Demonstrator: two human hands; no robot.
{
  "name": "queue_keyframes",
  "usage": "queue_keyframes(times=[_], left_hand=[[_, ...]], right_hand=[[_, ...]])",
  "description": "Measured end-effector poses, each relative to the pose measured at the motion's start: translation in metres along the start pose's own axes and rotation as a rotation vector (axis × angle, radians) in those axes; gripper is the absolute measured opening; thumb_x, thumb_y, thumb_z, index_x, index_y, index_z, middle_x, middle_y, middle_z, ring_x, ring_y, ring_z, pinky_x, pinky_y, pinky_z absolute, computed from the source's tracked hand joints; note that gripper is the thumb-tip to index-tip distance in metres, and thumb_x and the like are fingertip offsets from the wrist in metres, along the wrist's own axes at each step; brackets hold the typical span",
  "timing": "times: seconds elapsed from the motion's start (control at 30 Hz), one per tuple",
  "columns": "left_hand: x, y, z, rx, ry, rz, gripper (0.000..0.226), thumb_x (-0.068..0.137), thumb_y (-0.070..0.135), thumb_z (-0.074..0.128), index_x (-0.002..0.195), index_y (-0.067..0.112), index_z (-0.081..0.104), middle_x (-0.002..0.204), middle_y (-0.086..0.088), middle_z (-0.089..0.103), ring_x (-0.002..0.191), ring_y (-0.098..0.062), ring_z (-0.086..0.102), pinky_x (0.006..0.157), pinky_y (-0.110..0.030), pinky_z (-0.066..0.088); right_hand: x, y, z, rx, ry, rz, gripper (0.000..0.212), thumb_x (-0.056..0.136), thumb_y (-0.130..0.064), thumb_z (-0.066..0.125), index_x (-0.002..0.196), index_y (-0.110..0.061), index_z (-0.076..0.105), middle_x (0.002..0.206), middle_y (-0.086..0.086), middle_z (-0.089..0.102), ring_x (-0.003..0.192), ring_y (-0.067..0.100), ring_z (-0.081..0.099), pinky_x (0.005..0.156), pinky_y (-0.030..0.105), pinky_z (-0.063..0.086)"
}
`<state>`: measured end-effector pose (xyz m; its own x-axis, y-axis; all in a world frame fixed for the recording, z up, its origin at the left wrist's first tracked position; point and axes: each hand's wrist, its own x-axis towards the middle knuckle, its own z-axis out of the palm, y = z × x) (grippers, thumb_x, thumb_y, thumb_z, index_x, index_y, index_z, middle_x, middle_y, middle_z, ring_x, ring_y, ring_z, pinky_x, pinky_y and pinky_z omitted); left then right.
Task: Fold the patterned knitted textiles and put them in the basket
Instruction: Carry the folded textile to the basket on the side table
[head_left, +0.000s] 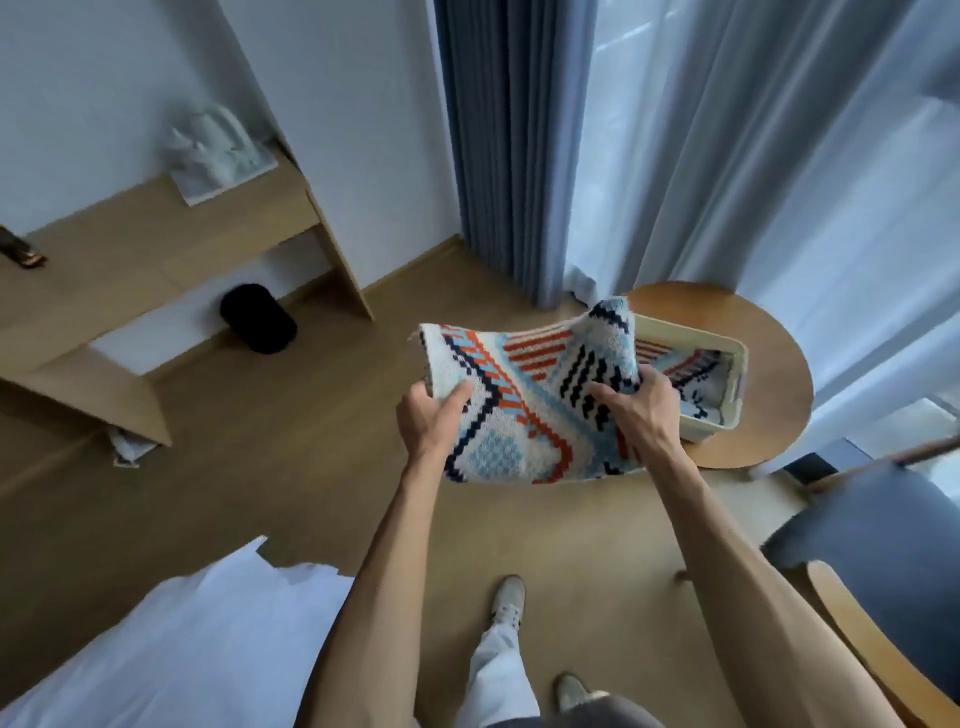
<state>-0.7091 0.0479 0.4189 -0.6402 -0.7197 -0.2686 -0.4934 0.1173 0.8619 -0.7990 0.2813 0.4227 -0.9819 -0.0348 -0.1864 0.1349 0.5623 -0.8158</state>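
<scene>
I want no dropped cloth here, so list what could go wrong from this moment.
1. The knitted cloth is held in the air by the left hand and right hand; its lower edge hangs free and could unfold on the way.
2. The basket already holds another patterned cloth, so this one may sit high or slide out.
3. The basket stands near the edge of the small round table; a push could tip it off.

No readable text, label, brand or number anywhere in view
</scene>
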Motion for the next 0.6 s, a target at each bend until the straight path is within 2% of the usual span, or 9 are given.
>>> queue_keyframes(times=[0.03, 0.1, 0.17, 0.33, 0.4, 0.47, 0.6], left_hand=[[0.013, 0.009, 0.013, 0.019, -0.039, 0.023, 0.023, 0.075, 0.041, 0.076, 0.074, 0.022, 0.064, 0.076, 0.010, 0.070, 0.066, -0.006, 0.066, 0.056, -0.020, 0.052], [0.037, 0.027, 0.040, 0.047, -0.115, 0.072, 0.024, 0.073, 0.044, 0.075, 0.075, 0.022, 0.064, 0.077, 0.010, 0.071, 0.069, -0.008, 0.068, 0.061, -0.025, 0.057], [0.056, 0.043, 0.074, 0.065, -0.203, 0.117, 0.027, 0.073, 0.045, 0.075, 0.084, 0.021, 0.068, 0.081, 0.009, 0.072, 0.072, -0.009, 0.070, 0.063, -0.028, 0.060], [0.072, 0.079, 0.173, 0.112, -0.440, 0.250, 0.037, 0.074, 0.049, 0.074, 0.101, 0.024, 0.069, 0.089, 0.012, 0.072, 0.079, -0.008, 0.070, 0.069, -0.025, 0.058], [0.076, 0.088, 0.214, 0.123, -0.520, 0.258, 0.036, 0.075, 0.048, 0.076, 0.102, 0.024, 0.069, 0.090, 0.012, 0.072, 0.081, -0.009, 0.070, 0.070, -0.025, 0.058], [0.085, 0.091, 0.257, 0.146, -0.565, 0.242, 0.031, 0.075, 0.047, 0.077, 0.096, 0.025, 0.069, 0.090, 0.010, 0.073, 0.080, -0.011, 0.070, 0.073, -0.030, 0.060], [0.099, 0.101, 0.327, 0.146, -0.611, 0.203, 0.028, 0.076, 0.045, 0.077, 0.094, 0.027, 0.066, 0.090, 0.009, 0.072, 0.081, -0.011, 0.070, 0.075, -0.032, 0.060]], right_hand=[[0.009, 0.004, -0.005, 0.012, 0.047, 0.033, 0.029, 0.073, -0.038, 0.078, 0.093, -0.019, 0.070, 0.085, -0.003, 0.073, 0.069, 0.006, 0.067, 0.060, 0.025, 0.056], [0.027, 0.013, -0.017, 0.031, 0.155, 0.104, 0.033, 0.070, -0.044, 0.078, 0.092, -0.020, 0.069, 0.082, -0.004, 0.072, 0.069, 0.011, 0.068, 0.063, 0.030, 0.059], [0.042, 0.023, -0.031, 0.051, 0.246, 0.187, 0.038, 0.067, -0.047, 0.077, 0.093, -0.019, 0.069, 0.082, -0.002, 0.072, 0.070, 0.014, 0.068, 0.066, 0.035, 0.060], [0.076, 0.056, -0.079, 0.064, 0.446, 0.340, 0.037, 0.068, -0.048, 0.072, 0.093, -0.020, 0.067, 0.082, -0.002, 0.071, 0.074, 0.019, 0.068, 0.067, 0.034, 0.058], [0.093, 0.072, -0.096, 0.050, 0.499, 0.409, 0.040, 0.069, -0.049, 0.070, 0.094, -0.018, 0.065, 0.083, 0.001, 0.069, 0.076, 0.023, 0.066, 0.068, 0.035, 0.057], [0.113, 0.087, -0.111, 0.029, 0.540, 0.451, 0.043, 0.069, -0.049, 0.068, 0.097, -0.016, 0.065, 0.087, 0.004, 0.069, 0.080, 0.025, 0.065, 0.071, 0.036, 0.056], [0.165, 0.115, -0.135, -0.001, 0.563, 0.507, 0.040, 0.073, -0.045, 0.069, 0.099, -0.016, 0.065, 0.088, 0.004, 0.067, 0.079, 0.024, 0.060, 0.068, 0.030, 0.045]])
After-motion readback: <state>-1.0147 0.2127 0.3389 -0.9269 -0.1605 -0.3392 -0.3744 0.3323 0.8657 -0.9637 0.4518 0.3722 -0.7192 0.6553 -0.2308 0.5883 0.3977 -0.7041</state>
